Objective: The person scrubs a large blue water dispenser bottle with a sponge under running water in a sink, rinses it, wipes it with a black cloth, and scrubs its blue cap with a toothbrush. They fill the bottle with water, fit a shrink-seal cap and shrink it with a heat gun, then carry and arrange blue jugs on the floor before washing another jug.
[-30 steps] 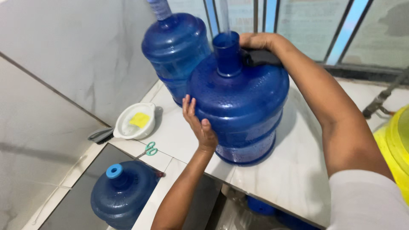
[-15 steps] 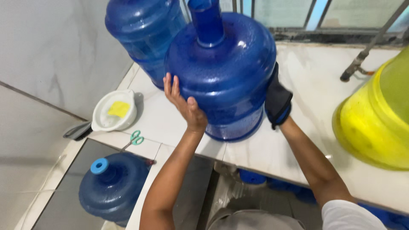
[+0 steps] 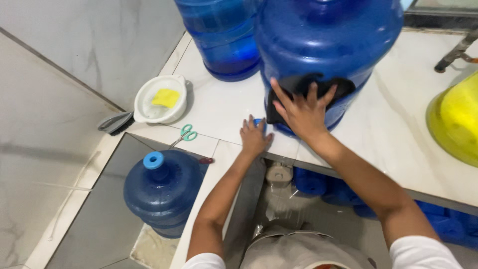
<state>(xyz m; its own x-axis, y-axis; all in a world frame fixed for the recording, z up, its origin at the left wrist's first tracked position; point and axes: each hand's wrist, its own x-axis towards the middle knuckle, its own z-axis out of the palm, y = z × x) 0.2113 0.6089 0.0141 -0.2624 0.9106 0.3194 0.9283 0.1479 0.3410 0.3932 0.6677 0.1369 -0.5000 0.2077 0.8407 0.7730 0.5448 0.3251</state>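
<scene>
A big blue water jug (image 3: 326, 45) stands on the white marble counter (image 3: 224, 107) near its front edge. My right hand (image 3: 302, 113) presses a dark cloth (image 3: 294, 89) flat against the jug's lower front, fingers spread. My left hand (image 3: 255, 137) lies palm down on the counter at the jug's base, touching its bottom rim and holding nothing. A second blue jug (image 3: 224, 32) stands behind and to the left.
A white bowl (image 3: 160, 99) with a yellow sponge (image 3: 166, 97), a grey brush (image 3: 117, 123) and green-handled scissors (image 3: 185, 134) lie on the counter's left. A third blue jug (image 3: 162, 192) stands lower left. A yellow container (image 3: 454, 122) sits right, a tap (image 3: 455, 52) behind.
My right hand with the cloth has moved from the jug's right side to its lower front. My left hand has dropped from the jug's side to the counter at its base.
</scene>
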